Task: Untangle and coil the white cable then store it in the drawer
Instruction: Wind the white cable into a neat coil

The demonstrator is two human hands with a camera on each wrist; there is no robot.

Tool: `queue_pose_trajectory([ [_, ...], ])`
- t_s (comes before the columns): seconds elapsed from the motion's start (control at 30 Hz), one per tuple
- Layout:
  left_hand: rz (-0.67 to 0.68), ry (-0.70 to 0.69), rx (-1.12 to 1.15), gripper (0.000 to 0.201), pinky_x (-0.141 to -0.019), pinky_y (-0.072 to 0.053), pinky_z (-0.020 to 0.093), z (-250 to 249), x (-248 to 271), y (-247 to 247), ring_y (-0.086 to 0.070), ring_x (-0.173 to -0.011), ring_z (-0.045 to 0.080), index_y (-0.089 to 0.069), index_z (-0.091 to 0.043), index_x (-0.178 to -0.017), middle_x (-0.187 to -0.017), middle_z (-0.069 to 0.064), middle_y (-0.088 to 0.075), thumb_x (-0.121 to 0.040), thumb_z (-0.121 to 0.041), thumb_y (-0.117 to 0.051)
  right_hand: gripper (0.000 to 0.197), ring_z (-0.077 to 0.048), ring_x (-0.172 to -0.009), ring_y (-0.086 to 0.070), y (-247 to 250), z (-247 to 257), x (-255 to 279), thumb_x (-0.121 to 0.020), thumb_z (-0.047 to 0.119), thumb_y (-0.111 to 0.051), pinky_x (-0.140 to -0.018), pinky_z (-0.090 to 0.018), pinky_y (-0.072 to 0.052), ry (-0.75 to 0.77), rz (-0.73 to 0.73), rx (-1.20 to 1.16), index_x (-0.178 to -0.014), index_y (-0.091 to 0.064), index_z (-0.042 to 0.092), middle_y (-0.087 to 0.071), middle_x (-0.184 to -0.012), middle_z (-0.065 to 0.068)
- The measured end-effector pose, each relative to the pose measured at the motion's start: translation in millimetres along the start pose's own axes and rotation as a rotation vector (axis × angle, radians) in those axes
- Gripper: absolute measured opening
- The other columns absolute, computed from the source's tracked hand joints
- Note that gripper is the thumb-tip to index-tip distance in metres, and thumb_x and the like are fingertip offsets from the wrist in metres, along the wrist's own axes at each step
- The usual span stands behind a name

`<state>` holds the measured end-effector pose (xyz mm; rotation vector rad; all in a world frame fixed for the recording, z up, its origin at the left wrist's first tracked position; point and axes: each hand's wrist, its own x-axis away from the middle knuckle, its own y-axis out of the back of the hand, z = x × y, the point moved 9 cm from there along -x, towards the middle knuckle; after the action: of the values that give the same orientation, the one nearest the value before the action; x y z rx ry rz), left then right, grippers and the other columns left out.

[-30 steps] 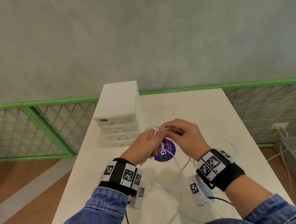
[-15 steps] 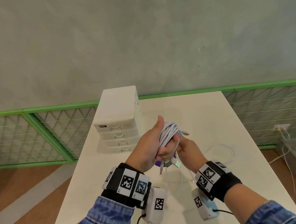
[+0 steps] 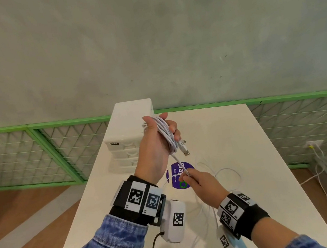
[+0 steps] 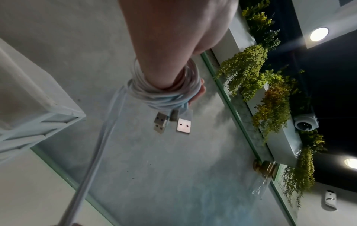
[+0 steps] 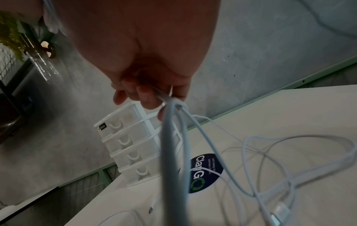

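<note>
My left hand [image 3: 159, 133] is raised above the table with several loops of the white cable [image 3: 166, 134] wound round its palm and fingers. USB plugs [image 4: 182, 125] hang from the coil [image 4: 164, 93]. A taut strand runs down from the coil to my right hand [image 3: 189, 176], which pinches it low over the table. In the right wrist view the pinched strands [image 5: 170, 122] pass through my fingers [image 5: 146, 97]. Loose cable [image 3: 227, 175] still lies in loops on the table. The white drawer unit [image 3: 127, 142] stands at the back left, all its drawers closed.
A round purple sticker [image 3: 178, 174] lies on the white table [image 3: 234, 134] under my hands. A green-framed mesh fence [image 3: 56, 152] runs behind and beside the table. More thin cables hang from a wall socket [image 3: 312, 144] at the right.
My left hand has risen and turned upright with the coil round it. My right hand has dropped lower and toward me, drawing a strand taut between the two hands.
</note>
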<state>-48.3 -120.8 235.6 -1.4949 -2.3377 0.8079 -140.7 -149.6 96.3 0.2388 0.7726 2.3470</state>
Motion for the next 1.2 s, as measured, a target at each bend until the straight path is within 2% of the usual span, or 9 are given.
queue_pose_trajectory([
  [0.23, -0.246, -0.21, -0.301, 0.019, -0.044, -0.044, 0.022, -21, -2, 32, -0.047, -0.054, 0.015, -0.046, -0.018, -0.1, -0.066, 0.002, -0.05, -0.103, -0.022, -0.028, 0.027, -0.013, -0.065, -0.049, 8, -18, -1, -0.088, 0.036, -0.056, -0.068, -0.035, -0.044, -0.122, -0.045, -0.117, -0.082, -0.065, 0.012, -0.059, -0.069, -0.014],
  [0.37, -0.175, -0.371, -0.606, 0.014, -0.068, -0.044, 0.028, -28, 13, 28, -0.049, -0.071, 0.011, -0.045, -0.023, -0.099, -0.081, 0.004, -0.051, -0.102, -0.018, -0.032, 0.013, -0.002, -0.056, -0.048, 14, 5, 3, -0.083, 0.035, -0.064, -0.061, -0.023, -0.04, -0.053, -0.059, -0.163, -0.072, -0.071, 0.033, -0.058, -0.054, 0.011],
  [0.43, -0.129, -0.4, -0.839, 0.012, -0.083, -0.041, 0.027, -20, 12, 29, -0.05, -0.084, 0.004, -0.047, -0.012, -0.095, -0.097, 0.008, -0.051, -0.099, -0.019, -0.038, 0.023, -0.002, -0.05, -0.046, 20, 25, 5, -0.082, 0.026, -0.065, -0.056, -0.016, -0.034, 0.031, -0.088, -0.162, -0.065, -0.068, 0.04, -0.053, -0.046, 0.016],
  [0.5, -0.084, -0.277, -1.023, 0.013, -0.092, -0.041, 0.03, 0, 4, 37, -0.05, -0.093, 0.011, -0.046, -0.007, -0.102, -0.111, 0.011, -0.05, -0.099, -0.019, -0.042, 0.027, -0.004, -0.047, -0.043, 30, 39, 8, -0.08, 0.018, -0.064, -0.054, -0.019, -0.034, 0.111, -0.145, -0.179, -0.061, -0.068, 0.037, -0.052, -0.044, 0.011],
  [0.57, -0.003, -0.095, -1.119, 0.017, -0.093, -0.042, 0.041, 23, 1, 44, -0.051, -0.09, 0.02, -0.046, -0.009, -0.101, -0.103, 0.01, -0.053, -0.099, -0.025, -0.041, 0.014, -0.013, -0.049, -0.048, 40, 50, 9, -0.075, 0.018, -0.06, -0.052, -0.027, -0.039, 0.182, -0.189, -0.194, -0.069, -0.071, 0.026, -0.057, -0.05, 0.006],
  [0.67, 0.095, 0.122, -1.121, 0.037, -0.076, -0.047, 0.045, 53, 7, 49, -0.051, -0.067, 0.017, -0.052, -0.004, -0.093, -0.075, 0.006, -0.053, -0.099, -0.037, -0.036, 0.016, -0.015, -0.051, -0.053, 54, 63, 10, -0.071, 0.023, -0.054, -0.051, -0.029, -0.044, 0.271, -0.25, -0.174, -0.074, -0.068, 0.031, -0.063, -0.057, 0.007],
  [0.8, 0.272, 0.242, -0.955, 0.073, -0.044, -0.032, 0.022, 72, 26, 26, -0.035, -0.043, 0.018, -0.044, 0.01, -0.067, -0.053, 0.013, -0.037, -0.095, -0.056, -0.026, 0.027, -0.01, -0.045, -0.036, 70, 61, 5, -0.072, 0.021, -0.048, -0.05, -0.023, -0.034, 0.263, -0.304, -0.143, -0.088, -0.047, 0.042, -0.043, -0.047, 0.009],
  [0.97, 0.341, 0.404, -0.989, 0.046, -0.047, -0.033, 0.022, 87, 43, 21, -0.036, -0.043, 0.009, -0.048, -0.012, -0.07, -0.048, -0.008, -0.043, -0.097, -0.048, -0.036, 0.036, -0.008, -0.05, -0.04, 78, 46, 1, -0.076, 0.008, -0.038, -0.052, -0.023, -0.033, 0.238, -0.311, -0.147, -0.099, -0.044, 0.035, -0.042, -0.055, 0.006],
  [1.2, 0.316, 0.393, -0.756, 0.054, -0.042, -0.031, 0.021, 65, 45, 10, -0.03, -0.039, 0.013, -0.057, -0.014, -0.074, -0.043, -0.003, -0.034, -0.092, -0.057, -0.031, 0.026, 0.006, -0.067, -0.054, 63, 9, -6, -0.099, 0.019, -0.035, -0.061, -0.009, -0.038, 0.12, -0.185, -0.034, -0.118, -0.051, 0.027, -0.055, -0.074, 0.02],
])
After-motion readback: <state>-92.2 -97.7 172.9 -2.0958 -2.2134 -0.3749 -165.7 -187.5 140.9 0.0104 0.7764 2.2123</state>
